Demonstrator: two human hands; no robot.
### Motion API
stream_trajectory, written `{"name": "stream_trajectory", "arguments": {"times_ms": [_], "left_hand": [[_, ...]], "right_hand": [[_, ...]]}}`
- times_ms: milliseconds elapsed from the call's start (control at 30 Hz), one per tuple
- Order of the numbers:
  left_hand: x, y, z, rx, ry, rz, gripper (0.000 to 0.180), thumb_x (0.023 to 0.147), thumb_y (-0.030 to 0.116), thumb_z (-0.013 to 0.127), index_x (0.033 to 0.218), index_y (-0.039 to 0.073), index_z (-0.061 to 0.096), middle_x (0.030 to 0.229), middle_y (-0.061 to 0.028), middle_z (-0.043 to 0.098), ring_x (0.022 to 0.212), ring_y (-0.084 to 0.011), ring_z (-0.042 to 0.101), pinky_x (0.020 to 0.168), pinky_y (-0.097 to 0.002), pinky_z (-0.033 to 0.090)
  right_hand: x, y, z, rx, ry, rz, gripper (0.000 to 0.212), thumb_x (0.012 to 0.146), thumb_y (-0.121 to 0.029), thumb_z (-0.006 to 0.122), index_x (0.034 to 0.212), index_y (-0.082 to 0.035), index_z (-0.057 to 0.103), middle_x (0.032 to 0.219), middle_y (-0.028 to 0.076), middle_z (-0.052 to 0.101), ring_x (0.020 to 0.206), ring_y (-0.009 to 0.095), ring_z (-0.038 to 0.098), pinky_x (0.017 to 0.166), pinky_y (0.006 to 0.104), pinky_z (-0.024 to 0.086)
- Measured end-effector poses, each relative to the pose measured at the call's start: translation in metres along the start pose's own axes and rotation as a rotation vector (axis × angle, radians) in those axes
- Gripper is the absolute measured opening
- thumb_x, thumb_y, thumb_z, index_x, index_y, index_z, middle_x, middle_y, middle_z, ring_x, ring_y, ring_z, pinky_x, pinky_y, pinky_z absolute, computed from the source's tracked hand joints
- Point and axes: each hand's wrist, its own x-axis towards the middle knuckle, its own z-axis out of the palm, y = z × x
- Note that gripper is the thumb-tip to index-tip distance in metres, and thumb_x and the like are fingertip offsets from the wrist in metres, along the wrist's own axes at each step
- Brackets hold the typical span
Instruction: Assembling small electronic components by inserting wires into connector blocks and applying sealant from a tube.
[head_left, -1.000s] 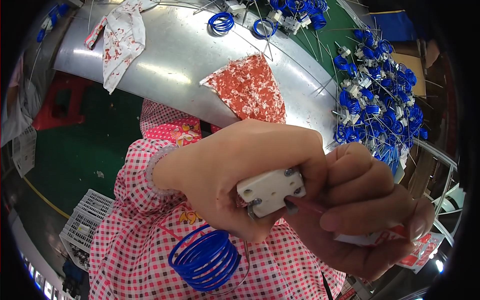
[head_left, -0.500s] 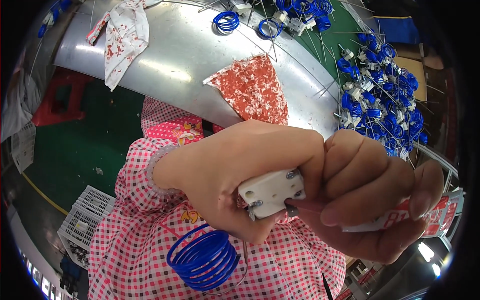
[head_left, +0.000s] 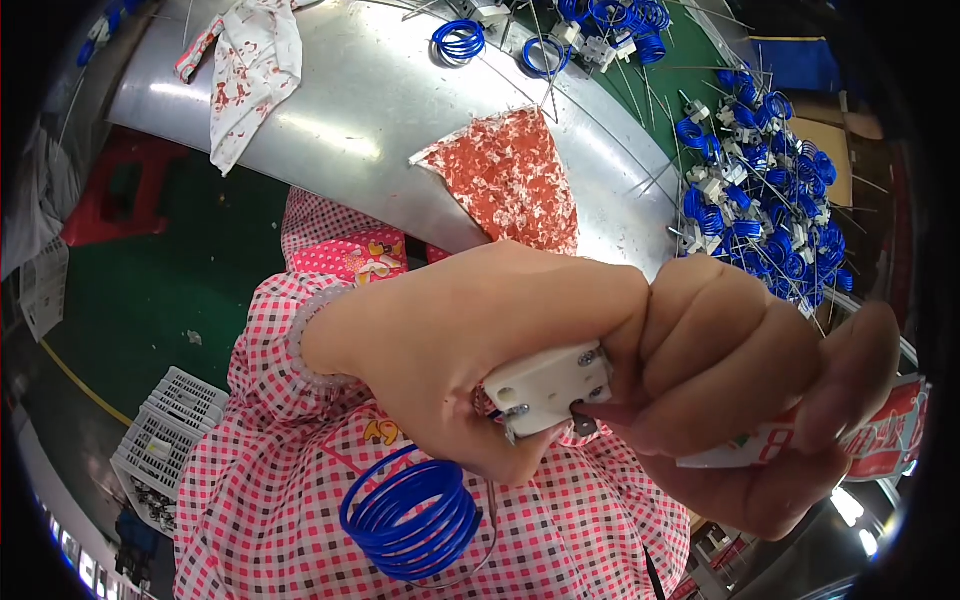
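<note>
White block (head_left: 545, 385) sits snug in your left grip (head_left: 460, 320), with its flat face and shiny screws (head_left: 588, 357) showing. Your right grip (head_left: 730, 370) is just beside it, curled around a red and white thing (head_left: 880, 430); your fingers hide so much that it is hard to tell what it is. Just below your left grip hangs a blue coil (head_left: 415, 545), in front of your checked top (head_left: 270, 500). Past your left grip, a red and white cloth (head_left: 505, 180) lies on the metal bench (head_left: 370, 90). Beyond your right grip is a big pile of blue coils (head_left: 745, 228).
</note>
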Motion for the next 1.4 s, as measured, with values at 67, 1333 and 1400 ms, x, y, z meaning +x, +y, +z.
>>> {"name": "stream_trajectory", "arguments": {"times_ms": [67, 1333, 1400], "left_hand": [[-0.001, 0.000, -0.001, 0.014, -0.010, 0.003, 0.070, 0.051, 0.022, 0.075, 0.110, 0.000, 0.045, 0.088, -0.0081, 0.059, 0.068, -0.0189, 0.060, 0.058, -0.0276, 0.047], [0.035, 0.008, -0.006, 0.045, 0.102, -0.112, 0.028, 0.061, 0.002, 0.060, 0.086, 0.005, 0.047, 0.082, -0.0067, 0.048, 0.073, -0.0165, 0.048, 0.065, -0.0264, 0.039], [0.043, -0.013, -0.005, -0.045, 0.078, -0.115, 0.030, 0.062, 0.001, 0.061, 0.088, 0.005, 0.046, 0.083, -0.0061, 0.047, 0.072, -0.0148, 0.046, 0.065, -0.0254, 0.038]], "right_hand": [[0.004, 0.000, -0.001, 0.018, -0.085, 0.052, 0.024, 0.086, -0.028, 0.036, 0.098, -0.007, 0.035, 0.054, 0.005, 0.050, 0.037, 0.013, 0.040, 0.041, 0.0230, 0.036], [0.016, 0.025, -0.003, 0.442, 0.649, -0.613, 0.024, 0.089, -0.023, 0.030, 0.098, -0.003, 0.040, 0.050, 0.009, 0.049, 0.037, 0.011, 0.039, 0.035, 0.0234, 0.033], [0.009, 0.025, -0.020, 0.330, 0.795, -0.729, 0.025, 0.089, -0.024, 0.032, 0.098, -0.003, 0.040, 0.051, 0.008, 0.048, 0.038, 0.011, 0.038, 0.035, 0.0237, 0.032]]}}
